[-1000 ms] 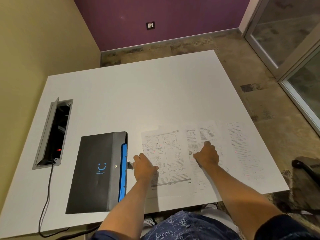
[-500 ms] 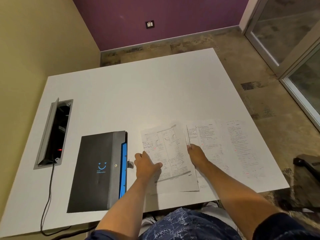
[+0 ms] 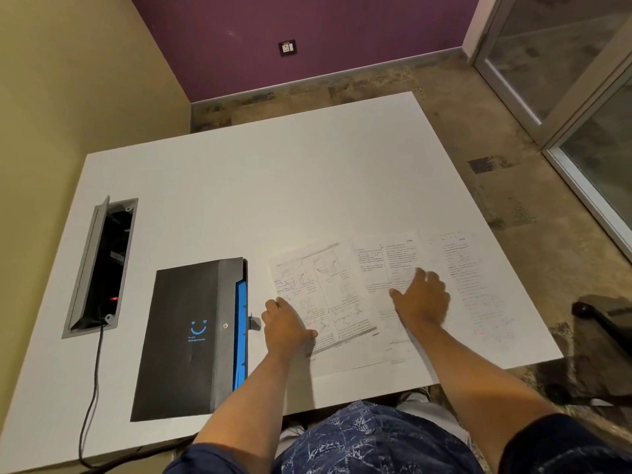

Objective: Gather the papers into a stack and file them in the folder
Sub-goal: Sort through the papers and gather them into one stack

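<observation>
On the white table (image 3: pixel 239 186), the left hand (image 3: pixel 285 325) presses the near-left paper (image 3: pixel 321 295); the right hand (image 3: pixel 422 299) lies flat on the middle paper (image 3: pixel 386 261), black folder (image 3: pixel 191 336) closed at left

White table (image 3: pixel 273 186), purple back wall (image 3: pixel 307 29), olive side wall (image 3: pixel 68 80), mottled brown floor (image 3: pixel 478 114), glass doors (image 3: pixel 564 63)
</observation>
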Motion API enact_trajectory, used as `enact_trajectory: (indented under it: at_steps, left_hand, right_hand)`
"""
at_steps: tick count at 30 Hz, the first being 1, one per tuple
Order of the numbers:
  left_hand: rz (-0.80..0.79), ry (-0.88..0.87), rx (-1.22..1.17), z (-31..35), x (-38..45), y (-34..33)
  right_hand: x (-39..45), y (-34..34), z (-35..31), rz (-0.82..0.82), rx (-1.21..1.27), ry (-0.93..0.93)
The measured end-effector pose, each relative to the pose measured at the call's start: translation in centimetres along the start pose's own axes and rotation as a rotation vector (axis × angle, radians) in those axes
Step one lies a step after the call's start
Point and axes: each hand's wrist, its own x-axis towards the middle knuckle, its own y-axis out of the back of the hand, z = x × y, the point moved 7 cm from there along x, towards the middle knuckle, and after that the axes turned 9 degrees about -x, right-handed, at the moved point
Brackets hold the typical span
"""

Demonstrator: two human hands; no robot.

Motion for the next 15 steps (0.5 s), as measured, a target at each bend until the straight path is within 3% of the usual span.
enact_trajectory:
  at_steps: [3, 9, 12, 15]
  left_hand:
    - [-0.036, 0.004, 0.002, 0.1, 0.2, -0.1]
    - [-0.093, 0.011, -0.047, 0.4, 0.2, -0.4]
    - [-0.097, 0.033, -0.073, 0.6, 0.0, -0.3]
    - [-0.081, 0.060, -0.122, 0.8, -0.1, -0.2]
  right_hand:
    - [0.4, -0.1, 3.0, -0.081, -0.021, -0.151]
    - [1.3, 0.4, 3.9, -0.152, -0.002, -0.153]
    - [1.5, -0.3, 4.7, -0.177, 0.325, -0.205]
    - [1.0, -0.8, 4.2, -0.170, 0.592, -0.143]
